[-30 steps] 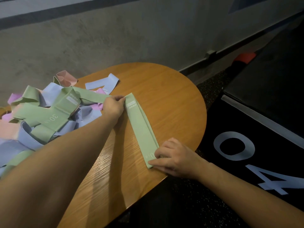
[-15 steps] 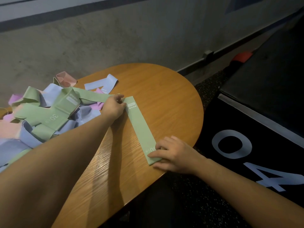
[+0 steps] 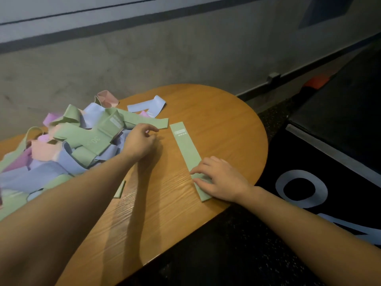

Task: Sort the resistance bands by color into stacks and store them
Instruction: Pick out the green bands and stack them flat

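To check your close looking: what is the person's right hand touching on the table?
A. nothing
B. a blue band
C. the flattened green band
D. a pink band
C: the right hand rests its fingers on the near end of the flattened green band.

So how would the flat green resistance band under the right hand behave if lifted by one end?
The flat green resistance band would probably droop: bands in the mixed pile curl and fold. It looks thin, so likely light. The right hand presses one end on the wooden table, hinting it might slide.
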